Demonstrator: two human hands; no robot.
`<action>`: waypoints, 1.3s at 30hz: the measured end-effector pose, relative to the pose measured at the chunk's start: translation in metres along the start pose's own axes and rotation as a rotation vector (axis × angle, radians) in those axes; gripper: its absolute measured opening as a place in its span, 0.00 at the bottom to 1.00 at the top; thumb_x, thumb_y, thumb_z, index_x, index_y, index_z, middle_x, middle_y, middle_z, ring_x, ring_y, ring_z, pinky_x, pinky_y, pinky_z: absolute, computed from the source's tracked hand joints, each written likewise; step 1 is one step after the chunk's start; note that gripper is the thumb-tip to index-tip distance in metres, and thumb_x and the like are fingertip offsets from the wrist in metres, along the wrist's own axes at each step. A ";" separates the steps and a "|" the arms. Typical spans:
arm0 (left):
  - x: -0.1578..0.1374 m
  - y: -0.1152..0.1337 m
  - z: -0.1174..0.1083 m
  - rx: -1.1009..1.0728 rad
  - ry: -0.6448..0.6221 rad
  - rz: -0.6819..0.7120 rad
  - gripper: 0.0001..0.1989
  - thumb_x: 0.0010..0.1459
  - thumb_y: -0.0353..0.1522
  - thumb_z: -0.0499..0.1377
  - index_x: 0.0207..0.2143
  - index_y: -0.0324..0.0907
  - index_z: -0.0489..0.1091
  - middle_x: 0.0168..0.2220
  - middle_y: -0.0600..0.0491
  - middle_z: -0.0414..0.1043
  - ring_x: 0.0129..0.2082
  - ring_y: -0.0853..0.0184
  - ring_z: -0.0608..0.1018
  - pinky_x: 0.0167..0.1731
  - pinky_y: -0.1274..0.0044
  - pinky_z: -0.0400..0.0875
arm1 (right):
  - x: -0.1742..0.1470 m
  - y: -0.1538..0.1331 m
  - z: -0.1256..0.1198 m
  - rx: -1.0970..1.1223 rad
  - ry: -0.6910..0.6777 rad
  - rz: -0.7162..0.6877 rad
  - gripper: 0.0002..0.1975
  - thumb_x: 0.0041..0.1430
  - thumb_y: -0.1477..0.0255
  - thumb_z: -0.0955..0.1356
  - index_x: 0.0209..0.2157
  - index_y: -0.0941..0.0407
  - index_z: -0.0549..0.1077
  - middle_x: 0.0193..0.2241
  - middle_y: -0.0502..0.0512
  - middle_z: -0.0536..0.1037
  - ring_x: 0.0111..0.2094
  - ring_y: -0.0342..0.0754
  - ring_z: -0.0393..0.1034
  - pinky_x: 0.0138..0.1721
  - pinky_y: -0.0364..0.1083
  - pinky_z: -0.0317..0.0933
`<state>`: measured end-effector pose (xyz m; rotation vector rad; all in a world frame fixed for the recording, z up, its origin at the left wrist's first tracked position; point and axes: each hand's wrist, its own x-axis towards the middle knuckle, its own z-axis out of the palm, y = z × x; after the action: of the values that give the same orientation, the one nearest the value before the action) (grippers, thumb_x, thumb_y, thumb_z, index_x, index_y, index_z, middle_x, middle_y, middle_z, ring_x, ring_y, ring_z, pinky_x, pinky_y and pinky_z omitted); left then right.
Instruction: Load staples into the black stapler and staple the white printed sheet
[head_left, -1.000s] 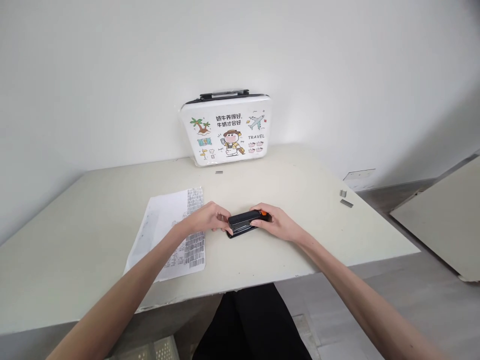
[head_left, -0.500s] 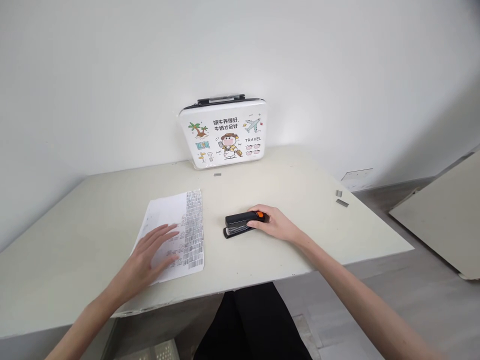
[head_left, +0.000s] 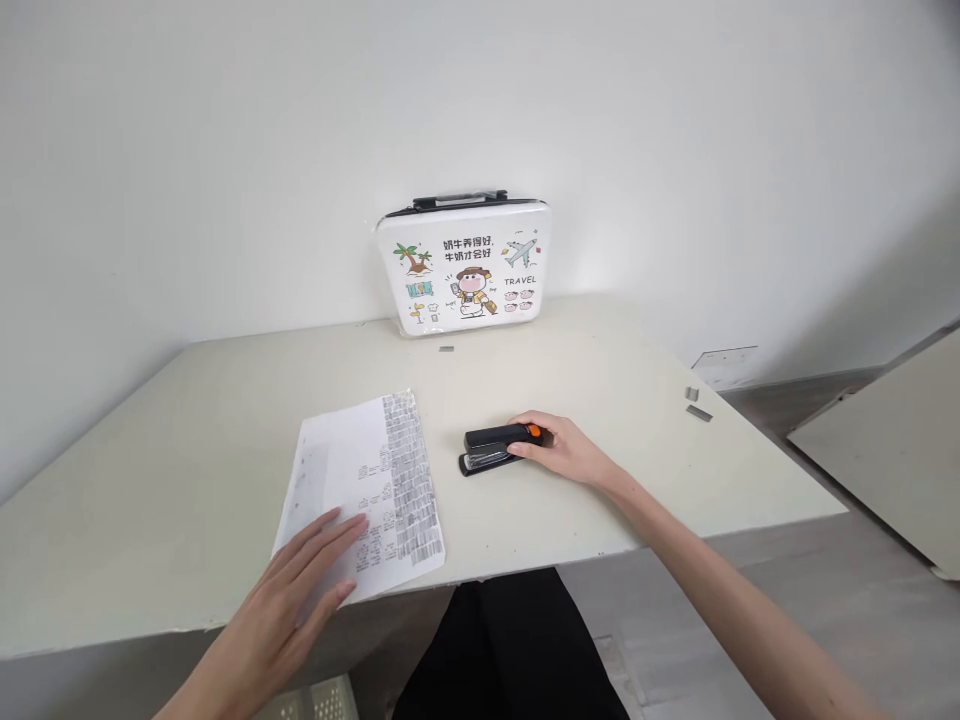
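My left hand rests with fingers stretched out over the lower left part of a sheet of paper. Dense grey printed marks run down the sheet's right side, and its bottom edge reaches the table's front edge. A black stapler with an orange piece on top lies to the right of the paper. Around its rear end my right hand is closed, thumb on the near side and fingers over the top. The stapler's jaw points left, slightly apart from its base, and does not touch the paper.
A white case with cartoon prints leans against the wall at the back of the table. One small strip of staples lies before it. Two more staple pieces, including a strip, lie near the right edge.
My left hand has slid the paper toward me and a little right, turning it slightly. My right hand stays on the stapler. The view has shifted a little.
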<state>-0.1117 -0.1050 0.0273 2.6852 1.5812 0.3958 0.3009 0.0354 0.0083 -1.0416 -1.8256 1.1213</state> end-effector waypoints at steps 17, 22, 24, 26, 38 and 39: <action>0.008 0.021 0.017 0.020 0.030 0.183 0.28 0.76 0.34 0.50 0.74 0.55 0.50 0.73 0.56 0.57 0.74 0.53 0.56 0.69 0.51 0.60 | -0.017 -0.006 -0.003 -0.009 -0.072 0.075 0.18 0.62 0.54 0.72 0.45 0.52 0.78 0.43 0.54 0.81 0.44 0.53 0.73 0.45 0.50 0.67; 0.023 0.034 0.024 0.001 0.058 0.186 0.27 0.76 0.32 0.49 0.73 0.58 0.53 0.73 0.57 0.56 0.74 0.54 0.55 0.69 0.51 0.58 | -0.026 -0.007 -0.004 -0.018 -0.112 0.088 0.17 0.63 0.54 0.72 0.46 0.51 0.78 0.44 0.54 0.80 0.44 0.53 0.72 0.45 0.50 0.67; 0.031 0.038 0.027 -0.006 0.056 0.169 0.27 0.76 0.32 0.49 0.73 0.58 0.53 0.73 0.57 0.55 0.74 0.54 0.54 0.70 0.51 0.58 | -0.027 -0.008 -0.004 -0.020 -0.119 0.093 0.17 0.63 0.54 0.72 0.46 0.51 0.78 0.44 0.54 0.80 0.44 0.53 0.72 0.45 0.50 0.67; 0.038 0.041 0.031 -0.016 0.056 0.156 0.26 0.76 0.33 0.49 0.73 0.58 0.53 0.74 0.58 0.55 0.74 0.54 0.54 0.70 0.51 0.57 | -0.029 -0.008 -0.004 -0.026 -0.129 0.098 0.17 0.63 0.54 0.72 0.46 0.51 0.78 0.44 0.54 0.80 0.45 0.53 0.72 0.45 0.50 0.66; 0.067 0.047 0.025 -0.176 -0.035 0.092 0.22 0.75 0.41 0.52 0.68 0.55 0.63 0.74 0.57 0.55 0.75 0.57 0.54 0.73 0.55 0.53 | -0.032 -0.015 -0.007 -0.107 -0.159 0.149 0.19 0.64 0.52 0.71 0.48 0.50 0.77 0.46 0.56 0.80 0.45 0.55 0.71 0.48 0.54 0.67; 0.073 0.048 0.026 -0.191 -0.041 0.094 0.23 0.75 0.42 0.51 0.69 0.55 0.62 0.74 0.57 0.54 0.75 0.57 0.52 0.73 0.55 0.52 | -0.032 -0.017 -0.008 -0.120 -0.164 0.154 0.19 0.64 0.52 0.70 0.48 0.50 0.77 0.46 0.56 0.80 0.45 0.56 0.72 0.48 0.54 0.67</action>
<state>-0.0312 -0.0620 0.0239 2.6107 1.3355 0.4647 0.3164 0.0045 0.0209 -1.2075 -1.9895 1.2320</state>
